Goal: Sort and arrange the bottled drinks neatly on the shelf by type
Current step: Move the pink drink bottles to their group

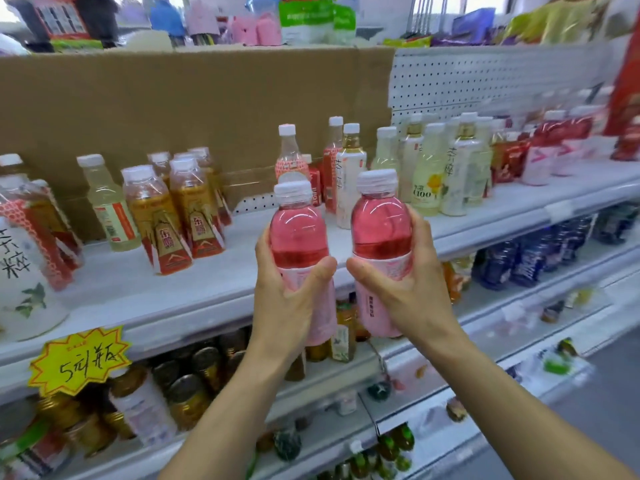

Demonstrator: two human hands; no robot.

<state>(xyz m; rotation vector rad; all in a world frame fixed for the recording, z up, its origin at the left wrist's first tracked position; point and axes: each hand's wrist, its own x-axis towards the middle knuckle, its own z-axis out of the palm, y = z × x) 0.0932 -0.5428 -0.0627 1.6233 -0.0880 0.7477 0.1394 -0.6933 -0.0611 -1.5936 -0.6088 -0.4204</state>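
Note:
My left hand [291, 299] grips one pink drink bottle [298, 233] with a white cap, held upright in front of the shelf [145, 306]. My right hand [401, 285] grips a second pink bottle [381, 223] of the same kind beside it. Both bottles hang in the air just ahead of the shelf's front edge. On the shelf stand orange-labelled bottles [173, 216] at the left, pale yellow and white tea bottles [446, 171] at the right, and more pink bottles [540, 161] farther right.
A brown cardboard sheet [173, 109] backs the shelf at the left, white pegboard [485, 77] at the right. A large white tea bottle [24, 278] stands at the far left. Lower shelves hold cans [187, 393] and dark blue bottles [519, 258]. A yellow price sign [79, 358] hangs at front left.

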